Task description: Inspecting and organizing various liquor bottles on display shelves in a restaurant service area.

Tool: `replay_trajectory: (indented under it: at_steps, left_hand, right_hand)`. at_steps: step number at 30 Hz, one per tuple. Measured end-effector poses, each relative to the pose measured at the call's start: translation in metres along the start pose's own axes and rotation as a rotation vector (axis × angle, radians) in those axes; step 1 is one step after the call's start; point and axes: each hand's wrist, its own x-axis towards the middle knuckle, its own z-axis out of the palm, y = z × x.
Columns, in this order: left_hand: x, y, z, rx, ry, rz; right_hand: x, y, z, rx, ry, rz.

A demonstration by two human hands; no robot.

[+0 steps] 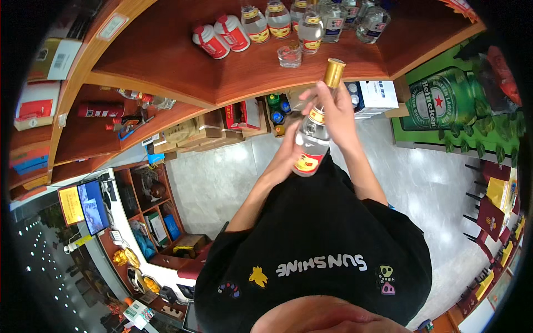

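Note:
A clear glass bottle [313, 139] with a gold cap and a red-and-yellow label is tilted in front of my chest. My right hand [336, 114] grips it around the neck and shoulder. Along the left side of its lower body lies my left hand [287, 154], slightly blurred, its fingers partly behind the glass. On the wooden shelf [250, 75] beyond, a similar glass bottle [311, 33] stands beside others like it. A small glass jar [289, 56] sits nearer the shelf's front edge.
Red-and-white containers [211, 41] and clear bottles with dark labels [333, 23] share the shelf. Beneath it are cardboard boxes [208, 129], a crate of capped bottles [277, 112] and a white carton [377, 95]. A counter with a monitor [93, 208] is at left, chairs [491, 218] at right.

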Motion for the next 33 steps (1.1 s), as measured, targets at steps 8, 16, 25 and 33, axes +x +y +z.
replay_trajectory:
  at_steps: [8, 16, 25, 33]
  left_hand:
    - [0.016, 0.026, 0.071, -0.7, -0.47, -0.189]
    - [0.041, -0.041, 0.076, -1.609, -0.607, -0.377]
    - [0.052, -0.062, 0.075, -1.672, -0.671, -0.179]
    - [0.02, -0.056, 0.049, -1.153, -0.207, -0.111]
  right_hand:
    - [0.028, -0.05, -0.048, 0.518, -0.445, 0.063]
    - [0.042, 0.006, -0.058, 0.35, -0.101, 0.44]
    - [0.057, 0.02, -0.062, 0.452, -0.27, 0.441]
    - [0.053, 0.032, -0.041, 0.511, -0.428, 0.472]
